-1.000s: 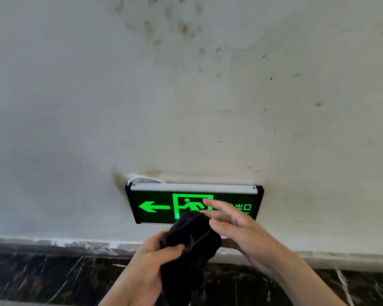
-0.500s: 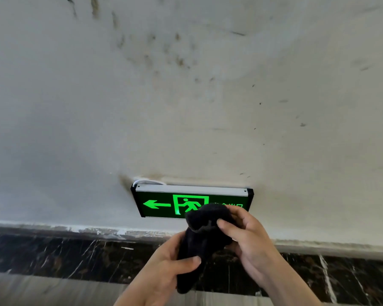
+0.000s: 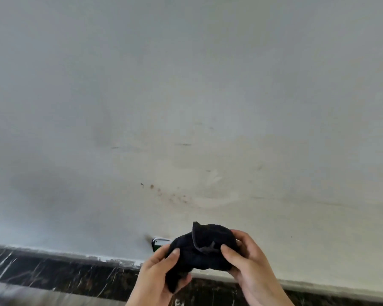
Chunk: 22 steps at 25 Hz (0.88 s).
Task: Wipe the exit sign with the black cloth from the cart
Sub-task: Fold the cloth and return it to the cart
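Observation:
Both my hands hold the bunched black cloth (image 3: 205, 248) low in the view, in front of the wall. My left hand (image 3: 157, 274) grips its lower left part with the thumb on top. My right hand (image 3: 244, 259) clasps its right side. The exit sign (image 3: 158, 243) is mounted low on the wall just above the dark skirting; only its left end with a sliver of green shows, the rest hidden behind the cloth and my hands.
A pale, stained plaster wall (image 3: 186, 107) fills most of the view. A black marble skirting band (image 3: 53, 272) with white veins runs along its base. A strip of grey floor (image 3: 13, 292) shows at the lower left.
The view has tilted upward, so the sign sits lower in the frame. The cloth has risen in front of the sign and now covers nearly all of it; both hands still grip it.

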{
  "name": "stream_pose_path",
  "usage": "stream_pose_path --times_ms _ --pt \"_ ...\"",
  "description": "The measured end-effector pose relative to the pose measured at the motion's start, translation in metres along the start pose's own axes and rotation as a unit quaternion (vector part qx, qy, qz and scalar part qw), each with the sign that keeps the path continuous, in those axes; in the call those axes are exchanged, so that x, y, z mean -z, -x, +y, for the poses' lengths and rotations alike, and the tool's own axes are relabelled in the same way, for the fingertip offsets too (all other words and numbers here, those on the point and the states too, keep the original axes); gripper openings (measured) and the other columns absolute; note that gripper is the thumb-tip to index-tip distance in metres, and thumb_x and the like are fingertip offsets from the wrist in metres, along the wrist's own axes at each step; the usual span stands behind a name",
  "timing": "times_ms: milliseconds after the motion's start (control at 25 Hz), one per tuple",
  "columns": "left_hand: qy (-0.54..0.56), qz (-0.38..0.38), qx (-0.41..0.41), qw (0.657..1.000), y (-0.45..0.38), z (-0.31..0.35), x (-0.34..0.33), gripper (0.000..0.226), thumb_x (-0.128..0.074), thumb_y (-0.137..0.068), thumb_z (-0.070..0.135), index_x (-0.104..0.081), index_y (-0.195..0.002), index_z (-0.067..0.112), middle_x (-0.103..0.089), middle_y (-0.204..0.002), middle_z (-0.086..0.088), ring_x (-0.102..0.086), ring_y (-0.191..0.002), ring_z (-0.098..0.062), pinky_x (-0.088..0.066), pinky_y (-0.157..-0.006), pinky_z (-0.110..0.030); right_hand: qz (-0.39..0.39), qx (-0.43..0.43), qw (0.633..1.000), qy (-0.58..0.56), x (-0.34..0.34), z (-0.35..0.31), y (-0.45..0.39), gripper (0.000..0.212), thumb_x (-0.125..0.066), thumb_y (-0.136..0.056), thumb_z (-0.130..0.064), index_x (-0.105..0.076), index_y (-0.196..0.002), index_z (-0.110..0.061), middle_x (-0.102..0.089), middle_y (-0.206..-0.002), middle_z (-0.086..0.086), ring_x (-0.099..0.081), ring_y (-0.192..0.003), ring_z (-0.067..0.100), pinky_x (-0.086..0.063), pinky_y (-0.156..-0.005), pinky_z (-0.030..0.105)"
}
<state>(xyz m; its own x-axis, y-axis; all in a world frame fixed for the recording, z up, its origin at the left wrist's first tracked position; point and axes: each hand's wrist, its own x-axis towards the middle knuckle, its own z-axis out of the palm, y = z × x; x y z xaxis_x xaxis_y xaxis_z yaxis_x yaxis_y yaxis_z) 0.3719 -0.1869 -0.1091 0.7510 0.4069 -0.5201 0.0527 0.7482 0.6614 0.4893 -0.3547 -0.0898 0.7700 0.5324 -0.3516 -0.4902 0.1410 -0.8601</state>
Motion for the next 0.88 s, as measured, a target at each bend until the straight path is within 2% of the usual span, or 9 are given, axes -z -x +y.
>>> stream_pose_path --times_ms 40,120,240,320,360,480,600,680,880 --pt "0.012 0.009 -0.004 1.000 0.022 0.020 -0.015 0.015 -0.065 -0.082 -0.002 -0.078 -0.086 0.002 -0.070 -0.077 -0.021 -0.067 -0.058 -0.030 -0.057 -0.050 -0.036 -0.002 0.006 1.000 -0.002 -0.010 -0.024 0.017 0.026 -0.059 -0.085 0.010 -0.064 -0.104 -0.007 -0.073 -0.094 0.018 -0.072 -0.085 0.029 -0.058 -0.066 0.036" --pt "0.035 -0.003 -0.008 0.999 0.062 0.052 -0.036 0.016 -0.065 -0.085 -0.001 -0.075 -0.097 -0.002 -0.072 -0.085 -0.021 -0.069 -0.062 -0.029 -0.059 -0.053 -0.035 -0.017 0.010 1.000 -0.017 -0.028 -0.059 0.045 0.027 -0.056 -0.087 0.012 -0.064 -0.103 -0.008 -0.073 -0.095 0.018 -0.072 -0.084 0.029 -0.058 -0.063 0.035" --pt "0.062 -0.060 -0.002 0.996 0.110 0.079 -0.056 0.036 -0.065 -0.080 -0.005 -0.069 -0.117 -0.006 -0.070 -0.113 -0.026 -0.073 -0.092 -0.033 -0.062 -0.072 -0.036 -0.055 0.012 0.997 -0.057 -0.048 -0.095 0.080 0.034 -0.053 -0.086 0.012 -0.063 -0.110 -0.009 -0.073 -0.103 0.018 -0.071 -0.093 0.031 -0.058 -0.064 0.035" --pt "0.072 -0.084 -0.015 0.994 0.130 0.084 -0.063 0.042 -0.061 -0.080 -0.015 -0.067 -0.120 -0.006 -0.067 -0.123 -0.026 -0.069 -0.109 -0.034 -0.060 -0.082 -0.035 -0.083 0.023 0.994 -0.065 -0.057 -0.110 0.097 0.042 -0.057 -0.079 0.010 -0.062 -0.115 -0.009 -0.071 -0.109 0.019 -0.068 -0.100 0.035 -0.056 -0.074 0.039" --pt "0.071 -0.087 -0.023 0.993 0.138 0.086 -0.064 0.047 -0.060 -0.077 -0.019 -0.067 -0.121 -0.005 -0.067 -0.123 -0.025 -0.068 -0.111 -0.034 -0.060 -0.082 -0.034 -0.098 0.029 0.993 -0.059 -0.060 -0.115 0.104 0.046 -0.059 -0.074 0.008 -0.061 -0.117 -0.009 -0.071 -0.110 0.019 -0.068 -0.102 0.035 -0.054 -0.077 0.040" --pt "0.057 -0.036 -0.055 0.996 0.152 0.088 -0.057 0.047 -0.059 -0.073 -0.018 -0.066 -0.117 -0.003 -0.071 -0.113 -0.024 -0.073 -0.098 -0.033 -0.061 -0.073 -0.032 -0.142 0.030 0.989 -0.032 -0.074 -0.119 0.114 0.052 -0.063 -0.069 0.004 -0.062 -0.118 -0.013 -0.071 -0.110 0.016 -0.068 -0.103 0.032 -0.055 -0.078 0.036" --pt "0.057 0.024 -0.089 0.994 0.173 0.098 -0.036 0.032 -0.052 -0.086 -0.020 -0.067 -0.109 -0.004 -0.075 -0.097 -0.022 -0.075 -0.081 -0.031 -0.061 -0.064 -0.031 -0.179 0.008 0.984 -0.019 -0.097 -0.111 0.115 0.047 -0.065 -0.068 0.002 -0.069 -0.110 -0.017 -0.074 -0.104 0.011 -0.071 -0.094 0.025 -0.058 -0.067 0.029" --pt "0.071 0.075 -0.112 0.988 0.188 0.109 -0.011 0.030 -0.047 -0.091 -0.021 -0.069 -0.103 -0.004 -0.076 -0.092 -0.022 -0.075 -0.076 -0.032 -0.061 -0.061 -0.032 -0.207 -0.008 0.978 0.013 -0.122 -0.102 0.110 0.039 -0.065 -0.070 0.001 -0.074 -0.101 -0.021 -0.076 -0.099 0.007 -0.072 -0.089 0.021 -0.058 -0.065 0.027" --pt "0.145 0.171 -0.181 0.958 0.229 0.138 0.058 0.033 -0.042 -0.093 -0.021 -0.070 -0.096 -0.004 -0.076 -0.083 -0.019 -0.068 -0.091 -0.035 -0.061 -0.060 -0.032 -0.274 -0.062 0.954 0.101 -0.209 -0.062 0.091 0.031 -0.058 -0.083 0.004 -0.075 -0.092 -0.020 -0.075 -0.096 0.005 -0.071 -0.090 0.022 -0.056 -0.071 0.036"
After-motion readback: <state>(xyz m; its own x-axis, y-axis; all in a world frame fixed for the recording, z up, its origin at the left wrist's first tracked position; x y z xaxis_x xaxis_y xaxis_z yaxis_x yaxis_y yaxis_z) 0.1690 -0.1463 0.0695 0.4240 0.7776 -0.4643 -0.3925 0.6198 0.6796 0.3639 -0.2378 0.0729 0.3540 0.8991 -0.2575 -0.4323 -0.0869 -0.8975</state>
